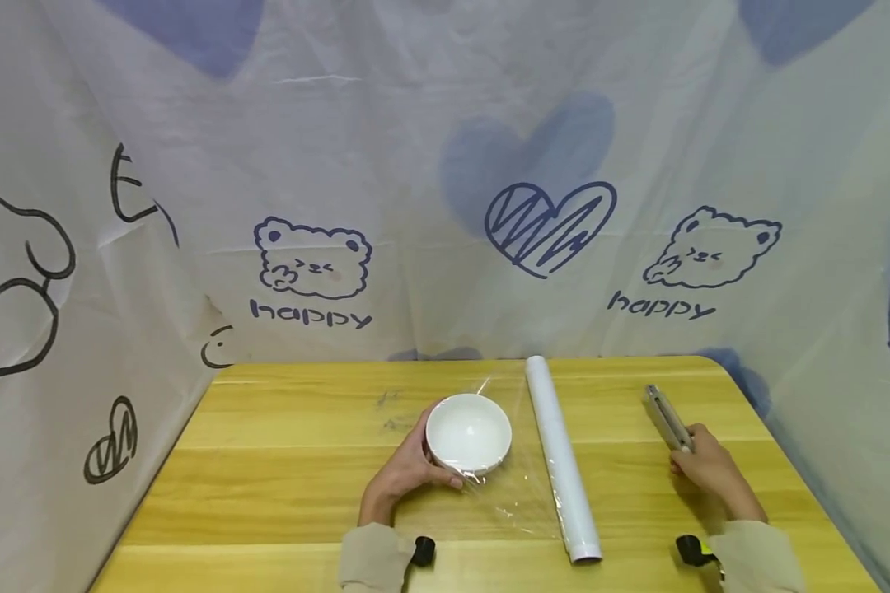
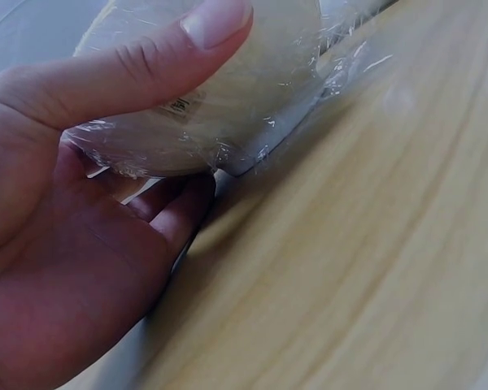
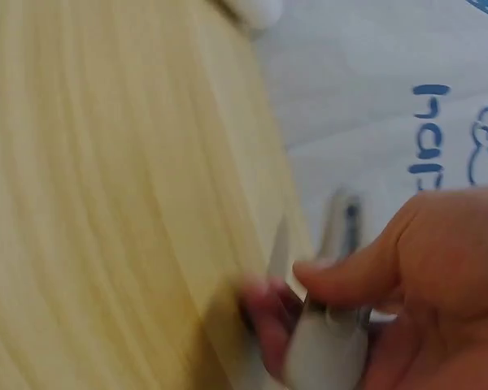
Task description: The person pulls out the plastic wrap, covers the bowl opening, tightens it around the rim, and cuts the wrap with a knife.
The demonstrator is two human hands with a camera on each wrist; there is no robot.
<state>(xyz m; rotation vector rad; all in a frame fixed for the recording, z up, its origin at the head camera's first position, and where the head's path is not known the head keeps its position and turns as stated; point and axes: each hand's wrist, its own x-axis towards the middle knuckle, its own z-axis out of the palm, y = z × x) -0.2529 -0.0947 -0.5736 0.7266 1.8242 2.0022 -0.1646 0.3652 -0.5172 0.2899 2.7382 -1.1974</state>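
Note:
My left hand (image 1: 408, 468) grips a white bowl (image 1: 469, 432) from its left side, thumb at the near side. In the left wrist view, crinkled cling film (image 2: 268, 138) wraps the bowl's outside, and the thumb lies over it. The clear film stretches right from the bowl to a long white roll of cling film (image 1: 561, 461) lying on the table. Off to the right, my right hand (image 1: 708, 471) holds a beige utility knife (image 1: 667, 418), its far end pointing away and left. The right wrist view shows the knife (image 3: 329, 341) blurred, between thumb and fingers.
The wooden table (image 1: 267, 469) has its far edge against a pale curtain (image 1: 415, 165) printed with hearts and bears. More curtain hangs at the left and right sides. Table surface lies between the film roll and the knife.

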